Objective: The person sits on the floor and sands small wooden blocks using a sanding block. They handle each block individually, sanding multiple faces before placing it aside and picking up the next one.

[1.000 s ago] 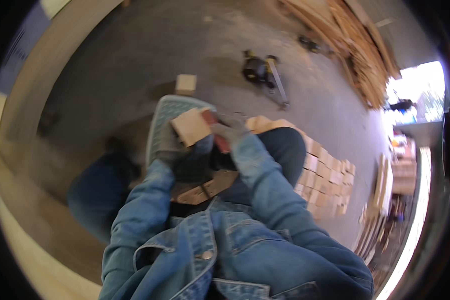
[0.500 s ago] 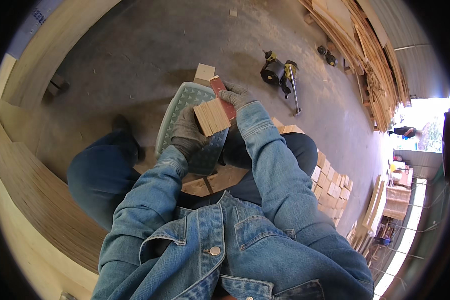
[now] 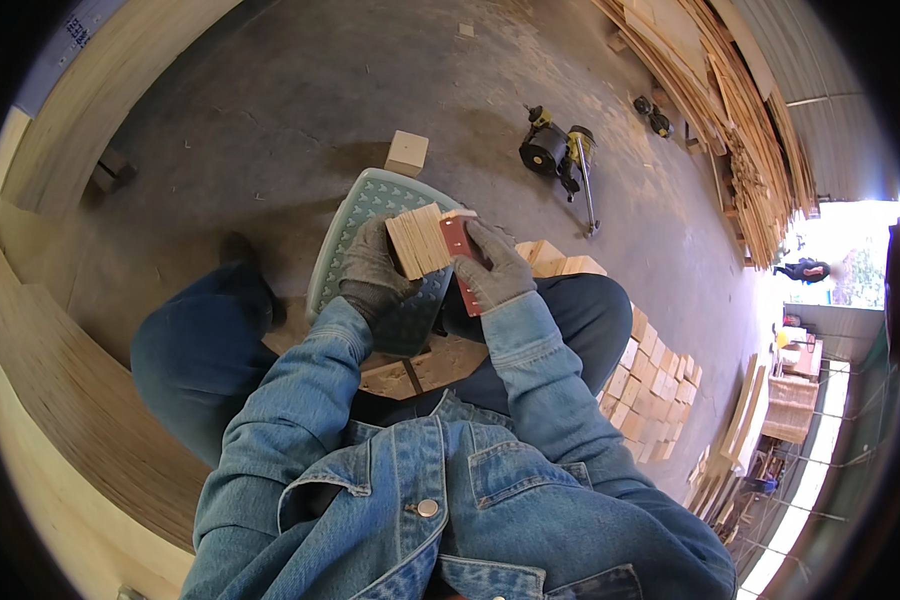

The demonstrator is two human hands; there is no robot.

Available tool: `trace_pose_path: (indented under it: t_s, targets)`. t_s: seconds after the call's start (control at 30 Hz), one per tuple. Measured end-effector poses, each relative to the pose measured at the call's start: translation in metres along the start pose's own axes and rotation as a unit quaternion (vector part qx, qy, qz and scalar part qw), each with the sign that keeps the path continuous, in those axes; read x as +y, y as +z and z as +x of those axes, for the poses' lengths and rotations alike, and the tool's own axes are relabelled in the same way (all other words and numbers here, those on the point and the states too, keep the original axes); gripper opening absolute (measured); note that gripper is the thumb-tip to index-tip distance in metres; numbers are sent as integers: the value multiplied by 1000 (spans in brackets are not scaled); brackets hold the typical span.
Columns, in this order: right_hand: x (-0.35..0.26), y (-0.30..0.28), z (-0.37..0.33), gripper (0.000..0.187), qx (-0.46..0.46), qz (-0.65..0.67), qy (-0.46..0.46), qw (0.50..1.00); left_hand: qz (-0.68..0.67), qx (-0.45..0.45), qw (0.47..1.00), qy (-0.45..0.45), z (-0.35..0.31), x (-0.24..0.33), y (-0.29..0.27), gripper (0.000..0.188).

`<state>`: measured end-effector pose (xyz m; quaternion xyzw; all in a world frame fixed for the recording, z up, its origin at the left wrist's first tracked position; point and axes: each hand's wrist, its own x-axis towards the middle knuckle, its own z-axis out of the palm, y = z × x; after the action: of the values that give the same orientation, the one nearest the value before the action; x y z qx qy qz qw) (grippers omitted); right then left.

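Note:
My gloved left hand (image 3: 370, 268) is closed round the left side of a squarish plywood block (image 3: 418, 242), whose layered edges face up. In my gloved right hand (image 3: 500, 272) is a sanding block (image 3: 456, 236), a narrow flat piece with a red face and small bright staple-like marks. Its red face stands against or very close to the plywood's right side; exact contact I cannot tell. Both are held over a pale green plastic stool (image 3: 362, 192) with a patterned top, between my knees. The fingers under the plywood are partly hidden.
A single wood block (image 3: 407, 152) sits beyond the stool. Stacked blocks (image 3: 655, 385) stand by my right knee, with more blocks (image 3: 550, 259) nearer the stool. A yellow-black power tool (image 3: 555, 150) lies on the floor. Long boards (image 3: 730, 120) lean far right. Sheets of plywood (image 3: 80, 400) are at left.
My right hand has drawn the sanding block toward me along the plywood's right side, tilting it more upright. My left hand and the plywood block have barely moved.

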<state>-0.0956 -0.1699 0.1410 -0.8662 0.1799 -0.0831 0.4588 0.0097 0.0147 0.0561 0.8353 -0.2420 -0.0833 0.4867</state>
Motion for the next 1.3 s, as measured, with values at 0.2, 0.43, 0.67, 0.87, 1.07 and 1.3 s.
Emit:
trace_pose_path:
  t_s: [0.2, 0.43, 0.67, 0.87, 1.07, 1.3]
  targets:
    - [-1, 20, 53, 63, 11, -36, -5, 999, -80, -6, 997, -13, 0, -11, 10, 86]
    - [-36, 16, 5, 67, 3, -333, -90, 939, 19, -8, 1000, 12, 6, -31, 15, 88]
    - [-60, 19, -29, 62, -37, -407, -109, 906, 10, 19, 999, 34, 0, -30, 20, 87]
    - [-80, 49, 42, 56, -38, -408, -119, 904, -271, -24, 962, -34, 10, -44, 35, 84]
    - [-78, 44, 24, 64, -38, -392, -145, 908, -322, -17, 945, -44, 12, -40, 30, 73]
    - [-54, 8, -49, 59, -41, -365, -126, 921, -202, -69, 977, -18, 6, 0, -2, 78]
